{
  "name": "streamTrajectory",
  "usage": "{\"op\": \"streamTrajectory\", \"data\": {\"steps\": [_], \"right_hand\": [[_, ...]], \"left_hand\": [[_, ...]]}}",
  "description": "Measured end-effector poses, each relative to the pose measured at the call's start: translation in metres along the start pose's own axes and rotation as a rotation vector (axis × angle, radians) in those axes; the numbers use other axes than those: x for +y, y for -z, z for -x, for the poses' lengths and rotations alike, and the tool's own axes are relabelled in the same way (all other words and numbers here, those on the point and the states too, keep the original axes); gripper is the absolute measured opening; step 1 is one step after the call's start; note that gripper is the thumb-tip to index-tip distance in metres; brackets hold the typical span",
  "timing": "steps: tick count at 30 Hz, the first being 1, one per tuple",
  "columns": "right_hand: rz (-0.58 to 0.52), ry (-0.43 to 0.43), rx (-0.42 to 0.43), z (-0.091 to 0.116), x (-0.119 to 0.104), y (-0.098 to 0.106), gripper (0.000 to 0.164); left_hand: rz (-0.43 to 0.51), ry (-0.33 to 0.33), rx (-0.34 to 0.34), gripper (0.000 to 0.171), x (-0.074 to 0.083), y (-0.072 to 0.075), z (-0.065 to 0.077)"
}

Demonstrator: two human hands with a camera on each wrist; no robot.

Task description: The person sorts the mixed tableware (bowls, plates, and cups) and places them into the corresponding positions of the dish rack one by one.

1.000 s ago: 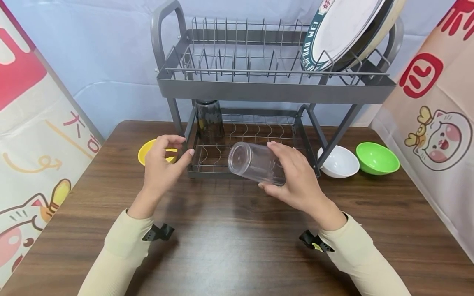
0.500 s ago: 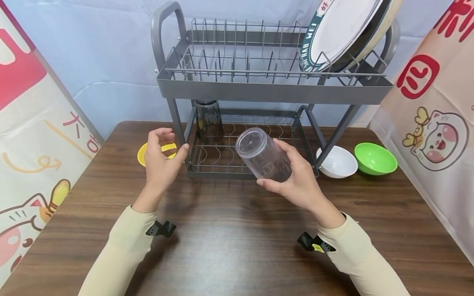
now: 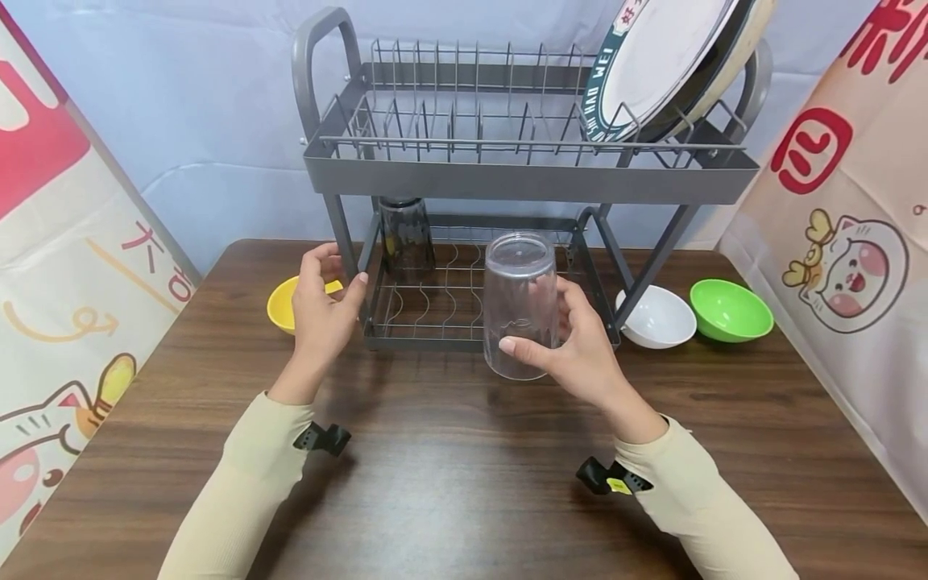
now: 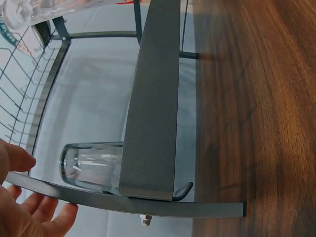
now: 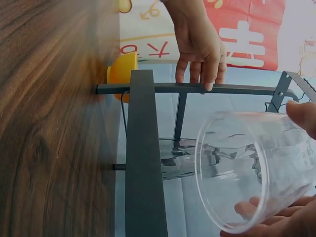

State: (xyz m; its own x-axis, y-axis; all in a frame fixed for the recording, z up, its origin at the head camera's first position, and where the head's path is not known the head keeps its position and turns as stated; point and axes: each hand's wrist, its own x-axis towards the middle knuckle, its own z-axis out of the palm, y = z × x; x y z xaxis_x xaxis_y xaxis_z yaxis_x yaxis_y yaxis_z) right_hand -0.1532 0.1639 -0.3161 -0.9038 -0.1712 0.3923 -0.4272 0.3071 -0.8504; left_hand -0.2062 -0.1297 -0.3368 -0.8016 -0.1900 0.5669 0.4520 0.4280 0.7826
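My right hand holds a clear plastic cup upside down, its wide mouth facing downward, just in front of the lower tier of a grey two-tier dish rack. The thumb lies across the near side, with the fingers round the far right side. At the rack's left front leg is my left hand; in the left wrist view, the leg passes between thumb and fingers. A dark tinted glass stands upside down at the lower tier's back left. The clear cup's open rim shows in the right wrist view.
Plates lean in the upper tier's right end. A yellow bowl sits left of the rack, partly hidden by my left hand. A white bowl and a green bowl stand on the wooden table to the right.
My right hand has turned the clear cup from lying tilted sideways to upright with its base on top. The left hand has moved slightly up and right to the rack's leg.
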Motion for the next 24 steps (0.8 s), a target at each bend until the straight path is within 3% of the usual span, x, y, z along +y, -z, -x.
{"op": "streamTrajectory", "data": {"steps": [6, 16, 24], "right_hand": [[-0.059, -0.014, 0.009, -0.001, 0.001, -0.001, 0.066], [-0.056, -0.036, 0.03, -0.005, 0.003, -0.002, 0.071], [-0.05, -0.066, 0.069, -0.02, 0.012, -0.005, 0.072]], "left_hand": [[-0.037, 0.001, -0.022, 0.039, -0.004, -0.001, -0.002], [-0.104, -0.026, -0.077, 0.033, -0.012, -0.001, -0.005], [-0.157, -0.069, -0.068, 0.032, -0.013, -0.004, -0.006]]}}
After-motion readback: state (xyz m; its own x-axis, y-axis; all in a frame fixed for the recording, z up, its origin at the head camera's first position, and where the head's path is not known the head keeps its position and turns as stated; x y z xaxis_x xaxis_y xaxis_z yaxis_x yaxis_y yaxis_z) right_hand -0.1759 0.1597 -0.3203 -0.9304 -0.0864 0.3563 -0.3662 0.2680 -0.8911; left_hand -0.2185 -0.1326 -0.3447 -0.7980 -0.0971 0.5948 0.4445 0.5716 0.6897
